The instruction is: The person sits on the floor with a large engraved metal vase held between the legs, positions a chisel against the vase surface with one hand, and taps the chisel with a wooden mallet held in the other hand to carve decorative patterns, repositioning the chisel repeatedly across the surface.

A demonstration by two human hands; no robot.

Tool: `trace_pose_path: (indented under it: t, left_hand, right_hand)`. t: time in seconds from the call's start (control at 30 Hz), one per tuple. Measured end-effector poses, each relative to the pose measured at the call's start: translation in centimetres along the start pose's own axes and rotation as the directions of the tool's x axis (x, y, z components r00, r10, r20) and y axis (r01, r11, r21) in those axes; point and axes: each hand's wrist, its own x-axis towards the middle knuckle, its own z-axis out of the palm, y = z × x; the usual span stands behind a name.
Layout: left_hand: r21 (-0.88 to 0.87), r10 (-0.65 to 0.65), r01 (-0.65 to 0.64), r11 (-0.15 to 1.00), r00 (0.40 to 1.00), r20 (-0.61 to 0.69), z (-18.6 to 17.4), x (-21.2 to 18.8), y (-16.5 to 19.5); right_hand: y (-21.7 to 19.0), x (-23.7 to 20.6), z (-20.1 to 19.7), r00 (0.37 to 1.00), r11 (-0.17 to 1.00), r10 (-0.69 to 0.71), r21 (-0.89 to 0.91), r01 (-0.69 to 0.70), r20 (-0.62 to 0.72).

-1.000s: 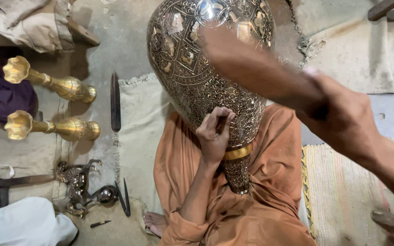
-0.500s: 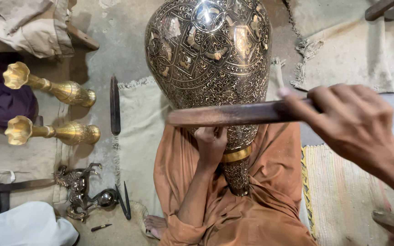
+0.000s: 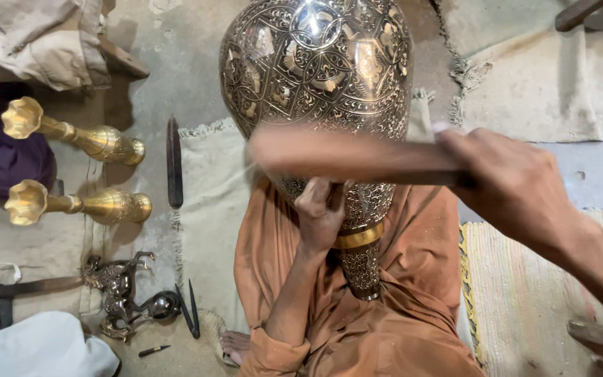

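With the engraved brass vase (image 3: 319, 77) lying across the lap at centre, the left hand (image 3: 321, 209) pinches a small chisel against it while the right hand (image 3: 518, 185) clenches a blurred wooden mallet (image 3: 347, 155); a mis-aimed swing could strike fingers.

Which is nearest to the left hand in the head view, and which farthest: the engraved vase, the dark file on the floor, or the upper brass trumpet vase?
1. Engraved vase, touching the left hand.
2. Dark file, on the floor to the left.
3. Upper brass trumpet vase, far left.

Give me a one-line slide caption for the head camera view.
Left hand steadies engraved brass vase while right hand swings wooden stick.
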Motion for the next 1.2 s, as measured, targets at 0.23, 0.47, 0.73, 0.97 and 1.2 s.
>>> trace_pose_path:
  t: [0.23, 0.47, 0.73, 0.97, 1.2]
  left_hand:
    - [0.051, 0.007, -0.009, 0.999, 0.999, 0.052, 0.0, -0.2, -1.2]
    - [-0.03, 0.056, -0.054, 0.998, 0.997, 0.06, -0.7, 0.4, -0.9]
    - [-0.001, -0.012, 0.012, 1.0, 0.984, 0.178, -1.5, 1.5, -0.3]
    - [-0.029, 0.009, -0.002, 1.0, 0.97, 0.242, -1.9, 1.9, -0.4]
    - [0.012, 0.045, -0.049, 0.999, 0.963, 0.267, -2.7, 2.4, -0.3]
  right_hand:
    - [-0.3, -0.8, 1.9, 0.973, 0.935, 0.168, 0.288, -0.208, 0.156]
    - [-1.3, 0.1, 1.1, 0.99, 0.945, 0.124, 0.312, -0.1, -0.06]
    - [-0.8, 0.2, 1.3, 0.969, 0.99, 0.052, -0.143, -0.018, 0.241]
    - [-0.5, -0.1, 1.9, 0.993, 0.996, 0.058, 0.061, -0.065, 0.107]
    - [-0.1, -1.6, 3.4, 0.99, 0.981, 0.143, 0.132, -0.142, 0.001]
